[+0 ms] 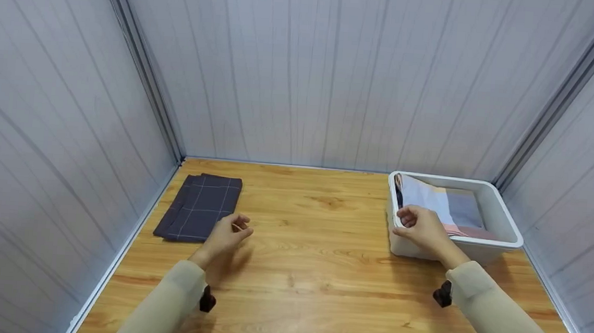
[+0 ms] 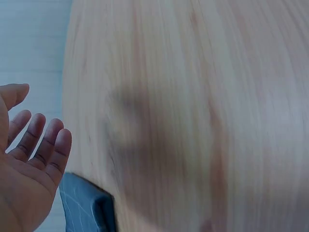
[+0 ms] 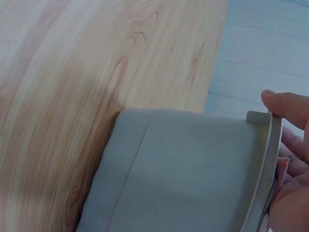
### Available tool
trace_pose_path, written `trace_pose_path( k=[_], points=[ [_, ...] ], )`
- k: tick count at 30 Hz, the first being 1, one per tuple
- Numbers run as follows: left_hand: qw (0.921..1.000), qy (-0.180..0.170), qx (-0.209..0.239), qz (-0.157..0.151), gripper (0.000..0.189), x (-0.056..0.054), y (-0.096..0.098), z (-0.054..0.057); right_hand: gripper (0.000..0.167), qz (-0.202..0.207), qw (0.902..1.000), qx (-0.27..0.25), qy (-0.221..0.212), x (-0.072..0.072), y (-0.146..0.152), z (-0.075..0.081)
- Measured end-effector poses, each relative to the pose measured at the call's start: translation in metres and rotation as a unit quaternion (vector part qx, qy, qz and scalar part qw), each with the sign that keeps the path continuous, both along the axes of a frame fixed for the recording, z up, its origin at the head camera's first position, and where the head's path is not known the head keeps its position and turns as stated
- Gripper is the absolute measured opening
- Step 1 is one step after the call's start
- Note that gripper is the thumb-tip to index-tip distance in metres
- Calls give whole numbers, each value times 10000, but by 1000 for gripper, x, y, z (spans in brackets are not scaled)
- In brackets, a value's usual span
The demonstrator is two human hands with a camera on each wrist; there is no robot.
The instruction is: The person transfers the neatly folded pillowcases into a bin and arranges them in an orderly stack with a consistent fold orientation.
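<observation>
On the left of the table lies a folded dark cloth (image 1: 200, 207) with thin pale check lines; part of this cloth (image 2: 87, 205) shows in the left wrist view. My left hand (image 1: 227, 235) hovers by its right front edge, fingers loosely bent and holding nothing. At the right stands a white plastic bin (image 1: 479, 248). Inside it lies folded cloth (image 1: 431, 194) in pale blue, grey, pink and tan. Over the bin's left front rim is my right hand (image 1: 423, 230), fingers relaxed. In the right wrist view, a pink cloth corner (image 3: 282, 166) shows beside the fingers; contact is unclear.
The wooden table (image 1: 315, 272) is bounded by pale panel walls (image 1: 303, 73) at the back and both sides. Near the right wall (image 1: 581, 207) sits the bin; the dark cloth lies near the left wall (image 1: 58, 144).
</observation>
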State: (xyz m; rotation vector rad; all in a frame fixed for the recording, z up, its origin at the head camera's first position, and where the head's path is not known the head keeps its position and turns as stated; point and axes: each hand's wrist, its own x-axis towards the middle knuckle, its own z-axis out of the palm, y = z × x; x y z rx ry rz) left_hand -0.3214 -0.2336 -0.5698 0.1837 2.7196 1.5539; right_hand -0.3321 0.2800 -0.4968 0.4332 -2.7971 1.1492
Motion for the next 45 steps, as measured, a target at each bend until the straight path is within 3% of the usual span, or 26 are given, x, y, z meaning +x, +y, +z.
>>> trace_pose_path(
  k=[12, 21, 26, 33, 39, 45],
  points=[
    [9996, 2, -199, 212, 47, -3, -42, -11, 37, -134, 9997, -121, -162, -3, 3, -2],
    [9971, -346, -625, 266, 64, -6, -62, -15, 39, -113, 9993, -243, -256, -5, 4, -3],
    [9921, -520, -1124, 178, 71, -4, -69, -16, 40, -91, 9992, -279, -262, -5, 5, -3],
    [9845, -435, -1696, 24, 78, -4, -74, -21, 41, -48, 9997, -215, -86, -4, 4, -3],
    [9767, -376, -2114, -20, 72, -11, -79, -27, 41, -103, 9995, -285, -113, -4, 3, -3],
    [9734, -398, -2253, 127, 64, -13, -77, -28, 41, -100, 9992, -345, -150, -5, 5, -5]
  ],
)
